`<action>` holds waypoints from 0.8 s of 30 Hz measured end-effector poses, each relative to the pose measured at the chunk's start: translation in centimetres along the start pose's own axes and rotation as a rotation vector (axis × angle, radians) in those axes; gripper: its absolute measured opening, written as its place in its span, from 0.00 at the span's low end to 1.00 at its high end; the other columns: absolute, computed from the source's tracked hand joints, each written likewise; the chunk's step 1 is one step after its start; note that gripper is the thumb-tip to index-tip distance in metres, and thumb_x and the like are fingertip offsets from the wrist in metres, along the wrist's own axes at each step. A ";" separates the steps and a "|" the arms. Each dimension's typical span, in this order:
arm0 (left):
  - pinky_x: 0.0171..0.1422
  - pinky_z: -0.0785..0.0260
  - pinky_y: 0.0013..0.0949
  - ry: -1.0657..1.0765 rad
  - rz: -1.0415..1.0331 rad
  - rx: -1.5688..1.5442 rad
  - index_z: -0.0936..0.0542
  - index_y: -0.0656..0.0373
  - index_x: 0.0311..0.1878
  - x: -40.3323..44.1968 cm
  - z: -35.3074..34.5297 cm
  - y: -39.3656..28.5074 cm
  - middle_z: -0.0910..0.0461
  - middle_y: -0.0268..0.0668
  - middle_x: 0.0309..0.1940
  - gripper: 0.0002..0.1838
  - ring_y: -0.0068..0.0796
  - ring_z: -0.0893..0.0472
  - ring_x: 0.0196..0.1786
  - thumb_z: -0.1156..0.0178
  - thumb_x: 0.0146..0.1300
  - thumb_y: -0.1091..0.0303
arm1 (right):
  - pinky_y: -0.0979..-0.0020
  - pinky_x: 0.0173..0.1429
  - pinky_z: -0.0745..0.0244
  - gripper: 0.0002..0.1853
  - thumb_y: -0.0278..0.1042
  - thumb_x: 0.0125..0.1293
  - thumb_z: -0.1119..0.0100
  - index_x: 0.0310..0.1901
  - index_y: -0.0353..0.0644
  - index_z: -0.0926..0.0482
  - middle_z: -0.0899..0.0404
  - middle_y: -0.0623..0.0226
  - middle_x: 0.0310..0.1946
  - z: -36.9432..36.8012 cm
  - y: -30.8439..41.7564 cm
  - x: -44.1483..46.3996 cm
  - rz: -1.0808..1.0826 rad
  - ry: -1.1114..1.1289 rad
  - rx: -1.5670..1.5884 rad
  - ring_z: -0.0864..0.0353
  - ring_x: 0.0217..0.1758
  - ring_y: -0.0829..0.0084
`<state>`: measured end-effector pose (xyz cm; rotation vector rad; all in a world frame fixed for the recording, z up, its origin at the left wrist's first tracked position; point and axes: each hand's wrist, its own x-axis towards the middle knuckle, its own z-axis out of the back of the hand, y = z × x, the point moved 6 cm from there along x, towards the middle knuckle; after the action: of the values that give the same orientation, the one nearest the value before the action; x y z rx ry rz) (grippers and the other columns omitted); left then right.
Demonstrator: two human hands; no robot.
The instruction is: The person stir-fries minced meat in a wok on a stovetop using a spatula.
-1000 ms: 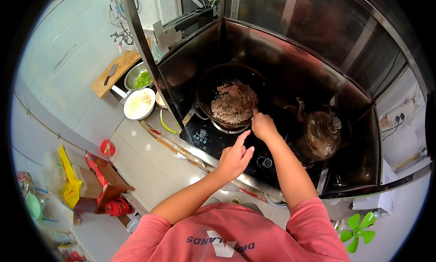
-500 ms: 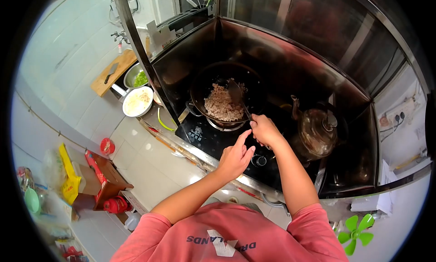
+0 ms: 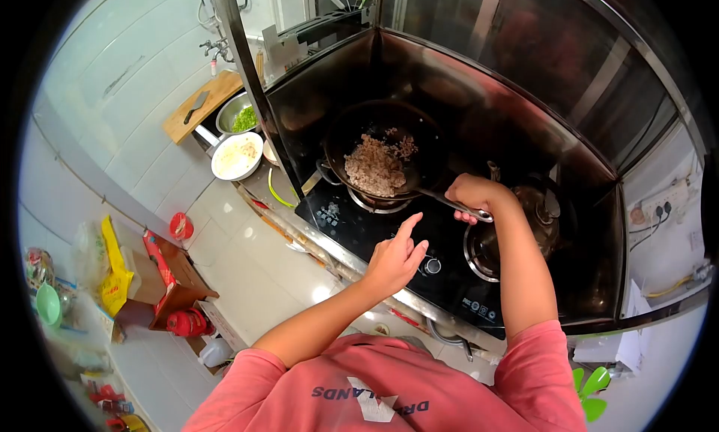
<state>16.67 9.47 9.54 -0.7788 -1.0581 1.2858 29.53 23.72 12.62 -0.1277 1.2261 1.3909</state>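
Holds a long-handled spatula (image 3: 449,202) in the right grip (image 3: 479,196), fingers wrapped round the upper end of the handle, palm down. Slants that handle leftward and down over the near right rim of a dark wok (image 3: 423,147). Cannot make out the blade clearly against the dark metal there. Shows browned minced meat (image 3: 374,166) inside the wok, heaped toward the left and near side, with loose crumbs scattered beyond the heap, toward the far right. Rests the wok on a lit-looking metal burner ring (image 3: 378,207) of a black glass cooktop (image 3: 359,241).

Spreads thumb and index finger of the left grip (image 3: 397,261) well apart, with a plain gap between, other fingers curled in. Hovers there over the near edge of the cooktop, just beside a control knob (image 3: 431,266).

Hides part of a kettle (image 3: 541,211) behind the right forearm (image 3: 526,267).

To the left, on the bench (image 3: 258,186), reveals a white pan (image 3: 217,168) with pale smears, a metal bowl (image 3: 225,121) of chopped greens (image 3: 245,119), and a green stalk (image 3: 278,192). Beyond the pan, includes a wooden board (image 3: 219,87) with a knife (image 3: 196,105) lying flat on top
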 end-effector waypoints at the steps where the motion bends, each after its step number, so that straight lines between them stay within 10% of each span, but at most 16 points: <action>1: 0.28 0.38 0.30 0.001 -0.010 -0.005 0.36 0.59 0.67 0.1 0.4 0.1 0.36 0.35 0.14 0.27 0.24 0.36 0.18 0.43 0.66 0.68 | 0.73 0.14 0.35 0.10 0.29 0.67 0.55 0.31 0.33 0.28 0.26 0.58 0.18 -0.5 0.0 0.9 -0.003 -0.003 0.004 0.30 0.12 0.74; 7: 0.27 0.39 0.30 0.017 0.014 -0.035 0.36 0.59 0.67 -0.1 3.4 1.4 0.38 0.35 0.13 0.27 0.23 0.37 0.18 0.44 0.66 0.68 | 0.76 0.12 0.41 0.10 0.34 0.72 0.52 0.35 0.36 0.30 0.29 0.63 0.17 -5.6 2.0 6.8 0.135 0.039 0.558 0.35 0.12 0.80; 17: 0.26 0.40 0.31 0.086 -0.025 -0.058 0.36 0.58 0.68 -0.2 6.7 2.8 0.38 0.35 0.13 0.27 0.25 0.38 0.17 0.43 0.66 0.67 | 0.66 0.18 0.27 0.16 0.31 0.65 0.47 0.52 0.34 0.23 0.24 0.61 0.16 -6.7 7.3 -0.7 0.228 -0.421 -0.514 0.24 0.14 0.69; 20: 0.26 0.40 0.32 0.123 -0.032 -0.066 0.36 0.59 0.68 -0.1 6.5 2.8 0.38 0.35 0.13 0.27 0.26 0.37 0.17 0.43 0.66 0.67 | 0.61 0.30 0.20 0.12 0.28 0.59 0.44 0.43 0.32 0.19 0.18 0.49 0.26 -5.3 7.8 -3.5 0.278 -0.520 -0.582 0.15 0.27 0.57; 24: 0.27 0.39 0.32 0.131 -0.032 -0.093 0.36 0.59 0.68 -0.3 5.5 2.5 0.37 0.36 0.13 0.27 0.27 0.37 0.17 0.44 0.66 0.67 | 0.66 0.20 0.26 0.08 0.23 0.59 0.51 0.29 0.25 0.26 0.22 0.54 0.19 -2.4 4.4 -1.8 0.031 -0.323 -0.414 0.21 0.18 0.64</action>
<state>10.62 9.03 9.19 -0.9002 -1.0263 1.1490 25.20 22.05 15.35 -0.1637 0.6683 1.6066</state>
